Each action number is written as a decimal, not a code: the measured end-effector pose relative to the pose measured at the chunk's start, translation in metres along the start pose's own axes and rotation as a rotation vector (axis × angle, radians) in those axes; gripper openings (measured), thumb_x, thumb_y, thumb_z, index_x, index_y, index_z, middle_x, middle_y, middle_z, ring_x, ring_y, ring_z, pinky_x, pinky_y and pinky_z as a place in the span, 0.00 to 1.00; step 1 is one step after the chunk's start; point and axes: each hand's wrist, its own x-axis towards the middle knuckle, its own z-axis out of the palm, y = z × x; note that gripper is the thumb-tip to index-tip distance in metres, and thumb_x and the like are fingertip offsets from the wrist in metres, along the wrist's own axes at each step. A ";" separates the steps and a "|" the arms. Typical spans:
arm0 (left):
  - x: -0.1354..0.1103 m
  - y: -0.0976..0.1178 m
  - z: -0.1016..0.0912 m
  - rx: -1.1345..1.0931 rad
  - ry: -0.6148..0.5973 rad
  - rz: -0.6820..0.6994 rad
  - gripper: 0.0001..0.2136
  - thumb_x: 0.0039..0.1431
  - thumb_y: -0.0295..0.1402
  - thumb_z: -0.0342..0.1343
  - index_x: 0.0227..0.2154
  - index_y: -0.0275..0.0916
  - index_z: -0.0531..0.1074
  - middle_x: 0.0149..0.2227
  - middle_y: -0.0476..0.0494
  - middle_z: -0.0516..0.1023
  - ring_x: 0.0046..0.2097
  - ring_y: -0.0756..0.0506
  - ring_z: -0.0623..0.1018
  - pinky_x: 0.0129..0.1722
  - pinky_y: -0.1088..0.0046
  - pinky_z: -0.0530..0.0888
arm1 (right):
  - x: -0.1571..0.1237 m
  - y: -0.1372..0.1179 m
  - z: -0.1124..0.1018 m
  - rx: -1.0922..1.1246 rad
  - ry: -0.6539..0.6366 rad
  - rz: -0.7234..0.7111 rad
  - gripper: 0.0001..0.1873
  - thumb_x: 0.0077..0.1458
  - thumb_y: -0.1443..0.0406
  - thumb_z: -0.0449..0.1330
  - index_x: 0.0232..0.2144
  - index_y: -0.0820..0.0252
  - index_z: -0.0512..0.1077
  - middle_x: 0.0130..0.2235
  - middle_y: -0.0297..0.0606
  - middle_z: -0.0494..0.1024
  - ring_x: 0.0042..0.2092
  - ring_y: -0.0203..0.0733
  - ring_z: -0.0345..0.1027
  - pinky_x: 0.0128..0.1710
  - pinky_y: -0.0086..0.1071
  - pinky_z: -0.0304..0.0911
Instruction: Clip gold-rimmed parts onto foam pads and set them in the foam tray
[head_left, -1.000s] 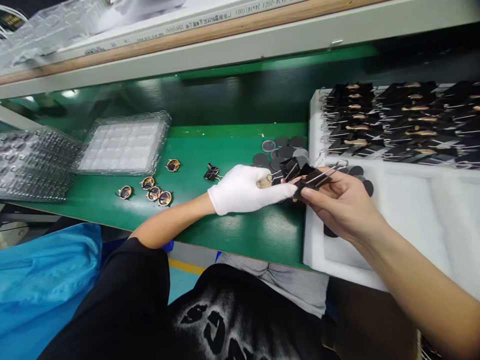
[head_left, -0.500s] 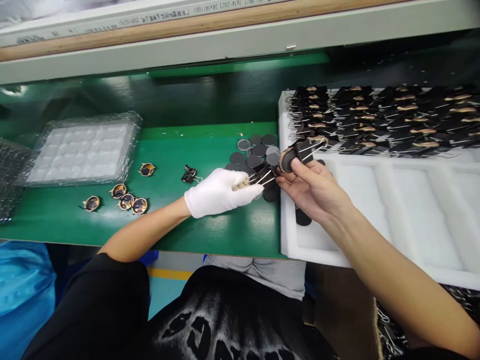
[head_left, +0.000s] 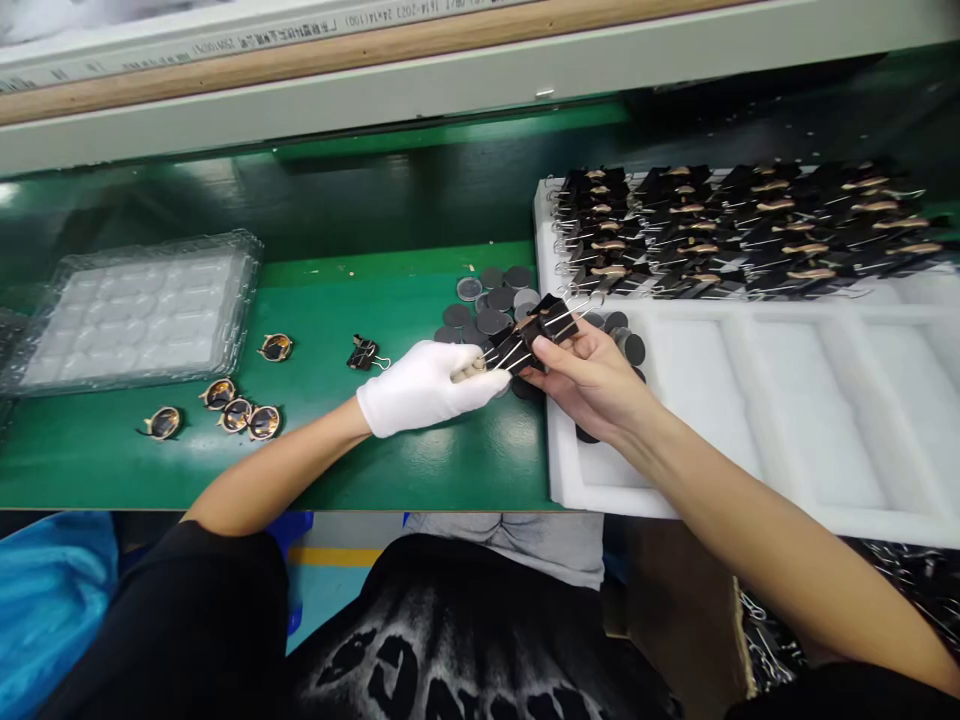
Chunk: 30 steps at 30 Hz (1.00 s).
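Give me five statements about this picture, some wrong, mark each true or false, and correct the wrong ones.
The white-gloved left hand grips a black clip by its wire handles. True.
Both hands are gloved. False: the right hand is bare.
Gold-rimmed round pieces lie on the green bench. True.
Clear plastic trays fill the picture's right side. False: a white foam tray is there.
Dark discs lie beside the white foam tray. True.

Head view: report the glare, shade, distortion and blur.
Head view: pale glare spots the green bench below the gloved left hand, and shade darkens the panel behind the clip rows. Head view again: the right forearm looks stretched toward the corner, likely lens distortion; the held black clips look fairly sharp, while shelf-edge lettering at far left is soft.
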 end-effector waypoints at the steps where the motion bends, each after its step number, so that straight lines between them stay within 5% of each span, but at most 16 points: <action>1: 0.000 -0.002 -0.001 0.085 0.019 0.020 0.22 0.65 0.51 0.53 0.23 0.40 0.61 0.21 0.54 0.64 0.24 0.53 0.63 0.26 0.74 0.58 | 0.000 -0.001 -0.001 -0.001 -0.001 0.010 0.21 0.43 0.59 0.80 0.38 0.50 0.76 0.43 0.29 0.82 0.42 0.36 0.75 0.40 0.31 0.73; 5: -0.001 -0.009 -0.012 0.621 0.235 0.202 0.21 0.64 0.52 0.53 0.26 0.39 0.71 0.23 0.48 0.73 0.25 0.49 0.69 0.27 0.70 0.54 | -0.006 -0.026 -0.013 -0.052 -0.228 0.086 0.39 0.39 0.54 0.81 0.54 0.46 0.74 0.52 0.35 0.81 0.48 0.41 0.77 0.44 0.34 0.75; 9: -0.004 -0.009 -0.026 1.045 0.361 0.600 0.21 0.68 0.47 0.52 0.25 0.38 0.73 0.21 0.45 0.73 0.22 0.47 0.69 0.26 0.67 0.51 | -0.016 -0.063 -0.023 -0.017 -0.486 0.248 0.56 0.40 0.28 0.65 0.62 0.55 0.71 0.63 0.51 0.74 0.57 0.58 0.75 0.50 0.48 0.76; 12: -0.008 -0.006 -0.026 1.074 0.395 0.797 0.16 0.71 0.43 0.53 0.32 0.39 0.76 0.23 0.46 0.76 0.23 0.48 0.70 0.26 0.67 0.54 | -0.020 -0.067 -0.021 -0.184 -0.379 0.308 0.46 0.48 0.31 0.63 0.53 0.61 0.78 0.57 0.53 0.80 0.47 0.50 0.79 0.39 0.36 0.77; 15: -0.014 -0.004 -0.016 0.998 0.335 0.793 0.13 0.71 0.43 0.55 0.44 0.41 0.77 0.29 0.46 0.80 0.26 0.47 0.75 0.27 0.67 0.57 | -0.024 -0.057 -0.020 -0.472 -0.337 0.203 0.25 0.47 0.52 0.76 0.43 0.62 0.83 0.43 0.45 0.86 0.40 0.40 0.79 0.36 0.27 0.74; 18: -0.022 -0.006 0.001 0.946 0.295 0.743 0.15 0.70 0.45 0.56 0.51 0.43 0.75 0.29 0.47 0.81 0.27 0.45 0.77 0.28 0.67 0.61 | -0.039 -0.065 -0.036 -0.596 -0.356 0.093 0.18 0.47 0.62 0.76 0.42 0.61 0.84 0.38 0.40 0.87 0.38 0.38 0.80 0.37 0.29 0.75; 22: -0.030 -0.021 0.025 0.868 0.191 0.825 0.15 0.73 0.43 0.50 0.51 0.39 0.73 0.30 0.46 0.81 0.26 0.45 0.78 0.30 0.67 0.67 | -0.060 -0.130 -0.102 -0.863 -0.122 -0.119 0.20 0.46 0.60 0.76 0.43 0.56 0.85 0.38 0.38 0.86 0.36 0.42 0.80 0.34 0.34 0.77; 26: -0.028 -0.038 0.046 0.811 0.082 0.845 0.14 0.75 0.39 0.44 0.49 0.37 0.71 0.29 0.47 0.80 0.25 0.45 0.77 0.28 0.67 0.67 | -0.057 -0.207 -0.199 -1.359 0.337 -0.353 0.19 0.49 0.69 0.74 0.45 0.57 0.85 0.40 0.40 0.85 0.41 0.45 0.78 0.47 0.42 0.73; 28: -0.024 -0.041 0.051 0.807 0.073 0.838 0.14 0.75 0.39 0.44 0.49 0.37 0.71 0.28 0.48 0.79 0.24 0.45 0.76 0.27 0.67 0.66 | -0.048 -0.229 -0.242 -1.678 0.490 -0.349 0.15 0.52 0.75 0.69 0.43 0.61 0.85 0.45 0.45 0.83 0.41 0.44 0.74 0.50 0.43 0.68; 30: -0.020 -0.042 0.053 0.803 0.084 0.833 0.13 0.74 0.38 0.45 0.50 0.38 0.70 0.28 0.48 0.79 0.24 0.45 0.75 0.26 0.66 0.66 | -0.039 -0.236 -0.273 -1.772 0.501 -0.293 0.15 0.55 0.78 0.66 0.43 0.66 0.85 0.46 0.50 0.82 0.41 0.43 0.72 0.47 0.42 0.66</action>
